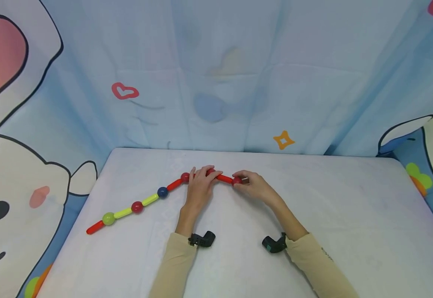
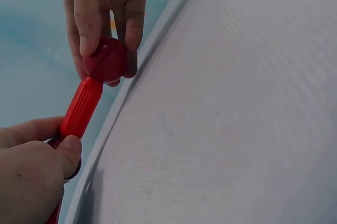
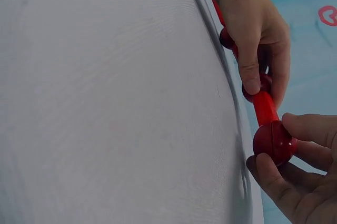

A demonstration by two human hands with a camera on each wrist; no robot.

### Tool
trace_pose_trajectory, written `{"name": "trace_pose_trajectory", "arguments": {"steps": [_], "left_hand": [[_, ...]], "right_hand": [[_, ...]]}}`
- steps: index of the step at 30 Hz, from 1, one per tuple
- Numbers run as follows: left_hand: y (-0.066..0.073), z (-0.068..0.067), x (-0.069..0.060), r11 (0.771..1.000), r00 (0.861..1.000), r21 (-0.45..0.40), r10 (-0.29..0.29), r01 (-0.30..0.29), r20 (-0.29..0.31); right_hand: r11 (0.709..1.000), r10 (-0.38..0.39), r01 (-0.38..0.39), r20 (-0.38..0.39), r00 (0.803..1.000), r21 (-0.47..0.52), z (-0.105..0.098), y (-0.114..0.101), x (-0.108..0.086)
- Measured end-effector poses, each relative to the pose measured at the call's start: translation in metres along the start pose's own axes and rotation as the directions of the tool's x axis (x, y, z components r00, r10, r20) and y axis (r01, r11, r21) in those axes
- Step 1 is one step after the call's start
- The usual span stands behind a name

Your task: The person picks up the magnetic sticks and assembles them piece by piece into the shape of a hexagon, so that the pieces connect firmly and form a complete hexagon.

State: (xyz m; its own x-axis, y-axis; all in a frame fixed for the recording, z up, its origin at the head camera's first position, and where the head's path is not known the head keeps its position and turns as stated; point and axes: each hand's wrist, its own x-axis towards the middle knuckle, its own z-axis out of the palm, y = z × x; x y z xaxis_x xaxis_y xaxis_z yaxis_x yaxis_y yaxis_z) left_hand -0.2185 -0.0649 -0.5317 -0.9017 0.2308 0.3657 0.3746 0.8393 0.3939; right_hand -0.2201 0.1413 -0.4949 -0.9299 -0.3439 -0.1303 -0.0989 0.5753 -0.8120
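A chain of coloured balls and rods runs across the table in the head view. My left hand (image 1: 199,188) grips a red ball (image 1: 210,170) along the chain, thumb and fingers on either side. From that ball a red rod (image 2: 81,107) leads to the red end ball (image 2: 108,61), which my right hand (image 1: 253,187) pinches between thumb and fingertips. Rod and end ball touch in the left wrist view. Left of my left hand come another red ball (image 1: 185,177), a red rod (image 1: 174,184) and a blue ball (image 1: 162,192). My left fingers hide part of the chain.
Farther left, the chain continues with yellow rods (image 1: 150,200), a red ball (image 1: 137,207), a green ball (image 1: 109,218) and a red end rod (image 1: 95,227). A white-covered table (image 1: 332,215) lies beneath. Behind it hangs a printed blue curtain (image 1: 216,82).
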Motion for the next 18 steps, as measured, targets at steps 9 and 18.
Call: {"name": "trace_pose_trajectory", "arguments": {"steps": [9, 18], "left_hand": [[-0.002, -0.018, -0.004, 0.999, 0.989, -0.008, 0.034, -0.033, 0.142], [-0.034, -0.072, -0.029, 0.976, 0.946, 0.089, -0.213, 0.197, 0.246]], "right_hand": [[0.998, -0.005, 0.006, 0.014, 1.000, -0.058, -0.001, 0.003, 0.000], [0.995, 0.061, -0.061, -0.015, 0.998, -0.072, 0.001, 0.002, 0.002]]}}
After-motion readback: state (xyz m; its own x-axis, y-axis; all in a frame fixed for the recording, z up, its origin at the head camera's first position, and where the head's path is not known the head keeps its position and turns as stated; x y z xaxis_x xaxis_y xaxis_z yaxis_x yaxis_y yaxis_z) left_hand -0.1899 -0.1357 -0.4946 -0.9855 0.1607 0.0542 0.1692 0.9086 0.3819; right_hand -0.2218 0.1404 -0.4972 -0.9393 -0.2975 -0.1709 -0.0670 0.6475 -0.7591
